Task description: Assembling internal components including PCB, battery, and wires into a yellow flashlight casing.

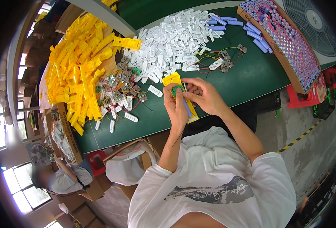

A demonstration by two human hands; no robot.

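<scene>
Near the table's front edge, my left hand (176,110) grips a long yellow plastic casing (170,78), its thumb pressing on a small green circuit board (178,89) at the casing's upper part. A purple cylindrical battery cell (188,110) lies along the casing's lower part, partly covered by my fingers. My right hand (206,95) is closed at the casing's right side, thumb and forefinger beside the board. Whatever those fingertips pinch is too small to make out. Just left of my hands, a white oblong plastic piece (155,91) rests on the green tabletop (247,85).
Yellow casings (77,68) are heaped at left, beside wired circuit boards (118,83). White plastic pieces (171,38) pile up behind my hands. Loose purple cells (257,38) lie near a cardboard tray of cells (289,49) at right. Another person (69,176) sits at lower left.
</scene>
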